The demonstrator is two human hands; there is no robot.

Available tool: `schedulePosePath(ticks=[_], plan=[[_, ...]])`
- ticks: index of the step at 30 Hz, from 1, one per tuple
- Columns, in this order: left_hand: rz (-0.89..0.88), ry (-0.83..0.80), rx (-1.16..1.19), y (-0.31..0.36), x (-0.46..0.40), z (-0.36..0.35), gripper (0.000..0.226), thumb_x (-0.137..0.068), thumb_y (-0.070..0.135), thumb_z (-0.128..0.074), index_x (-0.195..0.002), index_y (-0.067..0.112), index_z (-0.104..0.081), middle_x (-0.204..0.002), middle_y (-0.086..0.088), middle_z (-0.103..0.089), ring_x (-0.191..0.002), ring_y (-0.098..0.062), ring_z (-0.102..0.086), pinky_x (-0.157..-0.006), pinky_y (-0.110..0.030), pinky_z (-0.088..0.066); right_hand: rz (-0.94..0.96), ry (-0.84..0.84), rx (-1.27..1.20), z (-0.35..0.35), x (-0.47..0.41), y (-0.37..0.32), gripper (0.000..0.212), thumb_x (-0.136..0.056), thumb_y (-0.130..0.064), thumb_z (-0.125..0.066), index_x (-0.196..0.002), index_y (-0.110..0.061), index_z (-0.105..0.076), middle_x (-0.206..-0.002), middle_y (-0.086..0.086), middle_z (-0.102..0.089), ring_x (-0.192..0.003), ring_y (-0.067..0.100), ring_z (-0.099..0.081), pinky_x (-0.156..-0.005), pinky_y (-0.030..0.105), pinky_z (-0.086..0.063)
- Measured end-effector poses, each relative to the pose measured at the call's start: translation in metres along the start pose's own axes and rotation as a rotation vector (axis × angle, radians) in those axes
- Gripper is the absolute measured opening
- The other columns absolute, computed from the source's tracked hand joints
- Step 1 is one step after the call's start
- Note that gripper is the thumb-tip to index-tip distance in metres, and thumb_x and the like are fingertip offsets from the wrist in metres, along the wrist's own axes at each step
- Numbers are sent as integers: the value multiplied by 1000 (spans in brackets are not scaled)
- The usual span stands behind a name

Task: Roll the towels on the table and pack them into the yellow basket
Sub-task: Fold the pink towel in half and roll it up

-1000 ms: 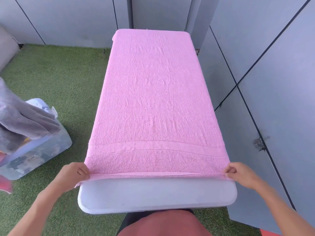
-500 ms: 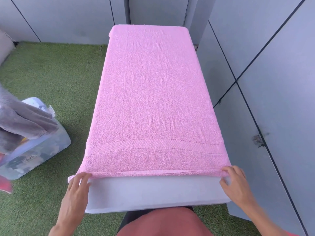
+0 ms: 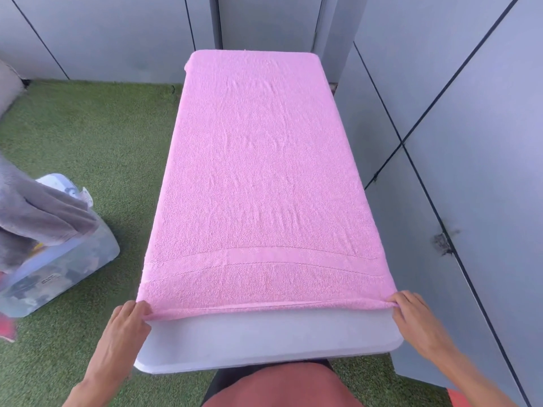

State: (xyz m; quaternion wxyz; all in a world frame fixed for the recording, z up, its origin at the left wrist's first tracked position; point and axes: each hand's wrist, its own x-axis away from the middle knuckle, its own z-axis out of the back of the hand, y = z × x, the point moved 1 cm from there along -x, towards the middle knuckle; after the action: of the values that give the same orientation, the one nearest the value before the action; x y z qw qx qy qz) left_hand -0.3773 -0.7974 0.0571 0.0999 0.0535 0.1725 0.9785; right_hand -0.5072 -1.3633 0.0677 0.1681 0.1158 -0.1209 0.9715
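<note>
A pink towel (image 3: 258,177) lies spread flat along almost the whole white table (image 3: 264,339), leaving a bare strip at the near end. My left hand (image 3: 126,327) pinches the towel's near left corner, and my right hand (image 3: 414,317) pinches its near right corner. The near hem is lifted slightly and curled under between the two hands. No yellow basket is in view.
A clear plastic bin (image 3: 58,259) with a grey towel (image 3: 38,218) draped over it stands on the green turf (image 3: 97,142) to the left. Grey wall panels (image 3: 470,171) close in along the right and the back. A red object (image 3: 6,327) lies at the left edge.
Both hands have shifted from resting flat at the corners to pinching them. The near hem now sits a little further from the table's near end and curls under.
</note>
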Motion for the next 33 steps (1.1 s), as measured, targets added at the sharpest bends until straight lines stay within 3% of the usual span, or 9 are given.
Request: schedulePosePath(ticks=[5, 10, 12, 15, 20, 23, 26, 29, 33], plan=[[-53, -93, -5, -5, -6, 8, 35, -72, -14, -67, -94, 12, -59, -83, 3, -49, -72, -18, -49, -58, -27, -40, -5, -119, -51, 17, -16, -7, 15, -91, -8, -51, -85, -21, -53, -84, -7, -49, -86, 16, -48, -72, 31, -38], [-11, -240, 115, -19, -30, 19, 27, -81, 1, -68, -98, 20, -59, -89, 4, -61, -76, -11, -59, -63, -24, -45, -123, -211, -221, 32, -41, -10, 21, -83, -8, -63, -76, -28, -58, -72, -3, -60, -67, 14, -55, -60, 22, -39], [70, -347, 181, -21, -44, 28, 22, -85, 9, -68, -97, 24, -57, -87, 6, -64, -76, -8, -62, -64, -22, -48, -199, -256, -344, 38, -51, -10, 14, -81, -6, -67, -79, -19, -64, -63, -2, -62, -55, 13, -54, -54, 23, -43], [172, -426, 243, -22, -63, 33, 16, -83, 12, -71, -87, 25, -63, -85, 4, -66, -76, -12, -65, -64, -24, -50, -329, -268, -494, 43, -58, -13, 12, -78, 4, -67, -78, -7, -64, -57, 1, -59, -41, 10, -47, -41, 18, -35], [120, -195, 127, -15, -60, 32, 23, -77, 8, -76, -71, 28, -65, -82, 4, -56, -78, -17, -54, -66, -30, -40, -231, -20, -261, 32, -47, -18, 30, -71, 1, -72, -69, -27, -62, -73, -5, -60, -68, 15, -60, -72, 33, -50], [38, -23, 0, 5, -24, 15, 16, -80, -2, -68, -88, 11, -68, -91, -2, -58, -84, -20, -53, -69, -34, -48, -87, 167, -134, 10, -23, -25, 23, -80, 4, -66, -83, -19, -68, -81, -2, -55, -80, 24, -59, -74, 38, -50], [0, 79, -39, 20, 9, -8, 37, -75, -9, -68, -111, 1, -61, -112, -14, -56, -99, -34, -54, -75, -50, -55, -44, 230, -146, -3, -4, -32, 27, -84, 4, -62, -106, -10, -69, -98, 3, -61, -94, 26, -59, -84, 39, -48], [-29, 108, -39, 18, 22, -19, 58, -71, -16, -67, -125, 0, -53, -123, -18, -50, -101, -41, -51, -74, -53, -54, 8, 240, -139, -7, 1, -34, 40, -78, 4, -71, -117, -3, -65, -111, 7, -59, -108, 27, -51, -97, 28, -35], [29, 159, -20, 17, 2, -11, 41, -76, -10, -68, -113, 8, -63, -109, -12, -58, -95, -36, -52, -70, -50, -52, -2, 257, -179, -5, -10, -33, 35, -79, 9, -66, -111, -5, -67, -111, 4, -59, -109, 21, -48, -98, 25, -32]])
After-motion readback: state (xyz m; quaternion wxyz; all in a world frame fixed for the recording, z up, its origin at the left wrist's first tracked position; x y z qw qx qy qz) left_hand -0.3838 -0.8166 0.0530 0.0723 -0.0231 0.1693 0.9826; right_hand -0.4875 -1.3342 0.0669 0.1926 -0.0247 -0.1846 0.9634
